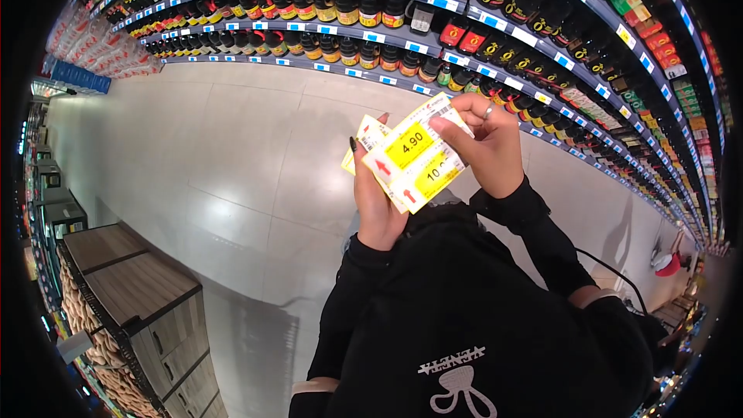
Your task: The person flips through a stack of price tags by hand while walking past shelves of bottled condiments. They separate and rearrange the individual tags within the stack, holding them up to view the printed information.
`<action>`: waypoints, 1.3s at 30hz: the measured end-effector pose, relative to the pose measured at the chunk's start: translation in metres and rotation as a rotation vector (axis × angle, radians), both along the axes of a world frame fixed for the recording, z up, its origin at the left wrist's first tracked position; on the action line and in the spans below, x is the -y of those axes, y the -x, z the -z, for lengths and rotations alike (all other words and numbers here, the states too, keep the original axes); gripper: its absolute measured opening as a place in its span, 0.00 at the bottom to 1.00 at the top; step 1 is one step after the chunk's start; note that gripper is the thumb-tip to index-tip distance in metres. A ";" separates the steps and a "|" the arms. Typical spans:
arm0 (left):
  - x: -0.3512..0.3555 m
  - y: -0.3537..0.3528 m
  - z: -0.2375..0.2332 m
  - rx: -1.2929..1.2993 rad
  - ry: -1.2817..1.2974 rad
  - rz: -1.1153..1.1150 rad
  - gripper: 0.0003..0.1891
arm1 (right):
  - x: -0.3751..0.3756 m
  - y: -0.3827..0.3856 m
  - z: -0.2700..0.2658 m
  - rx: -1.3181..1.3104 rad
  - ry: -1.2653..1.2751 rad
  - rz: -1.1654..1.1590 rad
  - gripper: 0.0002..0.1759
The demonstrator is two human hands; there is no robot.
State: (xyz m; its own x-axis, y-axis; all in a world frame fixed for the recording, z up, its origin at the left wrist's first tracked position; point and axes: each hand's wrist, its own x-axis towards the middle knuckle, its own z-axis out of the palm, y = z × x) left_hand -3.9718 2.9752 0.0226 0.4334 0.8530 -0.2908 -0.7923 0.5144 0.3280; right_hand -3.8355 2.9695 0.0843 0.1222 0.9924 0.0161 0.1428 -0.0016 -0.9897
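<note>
Yellow and white price labels (414,151), printed 4.90 and 10 with red arrows, are spread between both hands in front of my chest. My left hand (375,201) holds their left side from below, its fingers partly behind them. More labels (370,133) stick out at the upper left of the stack. My right hand (487,143), with a ring on one finger, pinches the upper right part of the labels, thumb on top.
Curved shelves of dark bottles (348,8) with price strips run across the top and down the right. Packed bags (97,46) are stacked at the upper left. A wooden cabinet (135,271) stands at the lower left. Tiled floor (240,155) lies between.
</note>
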 end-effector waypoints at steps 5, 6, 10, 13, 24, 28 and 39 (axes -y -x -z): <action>-0.001 0.001 0.000 -0.060 -0.013 -0.077 0.25 | 0.003 0.001 0.007 -0.237 0.034 0.117 0.11; -0.001 0.001 0.002 -0.083 -0.018 -0.104 0.24 | 0.004 0.001 0.008 -0.256 0.027 0.136 0.12; 0.000 0.002 0.001 -0.137 -0.064 -0.148 0.23 | 0.006 0.005 0.009 -0.257 0.016 0.116 0.13; 0.000 0.003 0.002 -0.173 -0.076 -0.171 0.23 | 0.007 0.006 0.011 -0.249 -0.002 0.122 0.13; 0.004 0.007 0.011 -0.139 -0.066 -0.279 0.24 | 0.016 0.013 0.014 -0.326 0.050 0.101 0.16; 0.005 0.007 0.015 -0.190 0.016 -0.282 0.24 | 0.017 0.015 0.014 -0.344 0.015 0.128 0.16; 0.004 0.010 -0.010 -0.070 -0.118 -0.244 0.25 | 0.011 -0.026 0.062 -0.278 -0.170 0.314 0.15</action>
